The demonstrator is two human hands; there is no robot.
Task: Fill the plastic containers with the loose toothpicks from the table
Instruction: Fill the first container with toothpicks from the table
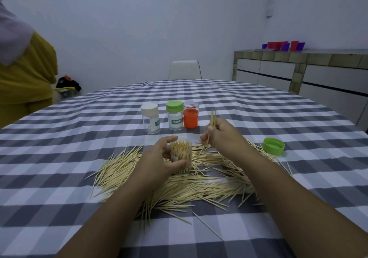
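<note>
at the far left edge stands a second person [23,74] in a mustard-yellow garment, beside the table, with a dark bundle [68,83] on the floor behind them

the table [59,138] wears a grey and white checked cloth. a wide heap of loose toothpicks [179,184] lies across its near middle, spreading from the left of the wearer's forearms to the right of them

toward the back of the heap stand three closed containers in a row. the leftmost, a clear jar with a cream lid [150,118], looks almost empty and its label shows only the letters "toot" before it curves out of view. just beside it the jar with a green lid [174,115] carries a green band reading "toothpick". touching or nearly touching that one is an orange-bodied jar with a clear cap [190,115]; no writing shows on it

the left hand [161,158] is wrapped around an open clear container [181,154], thumb and fingers clamped on its sides. it stands in the heap, packed with upright toothpicks

the right hand [221,134] is pinched together on a small bunch of toothpicks [212,121], held upright, above and to the right of the open container

further right a loose green lid [273,146] lies upside down on the cloth, at the edge of the heap

at the far right a low cabinet [302,72] holds red and purple objects [283,45], too small to identify
</note>
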